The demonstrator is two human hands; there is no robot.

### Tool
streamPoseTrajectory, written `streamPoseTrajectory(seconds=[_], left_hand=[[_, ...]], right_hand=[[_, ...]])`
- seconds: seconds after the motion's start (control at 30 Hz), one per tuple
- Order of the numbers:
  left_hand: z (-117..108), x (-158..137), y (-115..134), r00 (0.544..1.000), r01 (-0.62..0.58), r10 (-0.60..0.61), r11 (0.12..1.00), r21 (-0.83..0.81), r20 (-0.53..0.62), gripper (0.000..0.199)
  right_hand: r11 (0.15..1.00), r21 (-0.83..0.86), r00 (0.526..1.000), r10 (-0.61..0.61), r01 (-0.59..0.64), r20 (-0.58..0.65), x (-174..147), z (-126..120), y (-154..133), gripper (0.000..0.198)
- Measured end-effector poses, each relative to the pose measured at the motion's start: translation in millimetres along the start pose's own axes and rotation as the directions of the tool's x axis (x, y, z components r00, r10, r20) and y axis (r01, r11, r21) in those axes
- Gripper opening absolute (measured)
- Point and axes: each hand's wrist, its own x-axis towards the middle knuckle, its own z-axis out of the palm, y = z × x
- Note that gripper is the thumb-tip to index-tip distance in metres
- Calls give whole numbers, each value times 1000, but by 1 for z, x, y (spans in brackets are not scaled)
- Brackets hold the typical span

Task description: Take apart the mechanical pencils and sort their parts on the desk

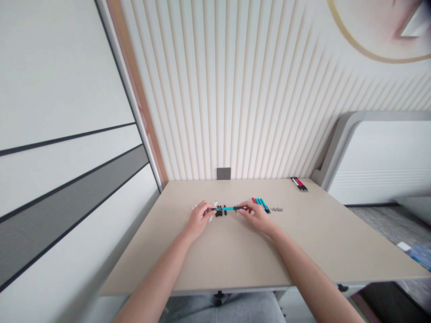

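Observation:
A pen with a teal barrel and black ends (227, 208) is held level above the desk, stretched between both hands. My left hand (200, 217) pinches its left black end, and my right hand (255, 216) pinches the right black end. Just behind the pen lie several short black pen parts (219, 213), side by side. Thin white sticks (211, 218), partly covered by my left hand, lie at their left. Beyond my right hand is a row of teal and red pen barrels (259, 201). Small metallic pieces (277, 209) sit to the right of those.
The beige desk (235, 255) meets a ribbed wall with a dark socket (223, 173). Several pens in red, white and black (299, 184) lie at the desk's back right. A white cabinet (67, 179) rises on the left, and a grey-white headboard (380, 157) stands at the right.

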Motion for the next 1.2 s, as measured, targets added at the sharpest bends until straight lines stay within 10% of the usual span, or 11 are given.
streamPoseTrajectory(seconds=[0.87,1.2], left_hand=[[1,-1,2,998,-46,45,999,17,52,15],[3,-2,2,1000,8,-8,1000,-7,-2,13]], right_hand=[[997,-69,994,-27,35,105,-2,-4,6,50],[903,-412,973,28,-122,-227,-2,-58,50,31]])
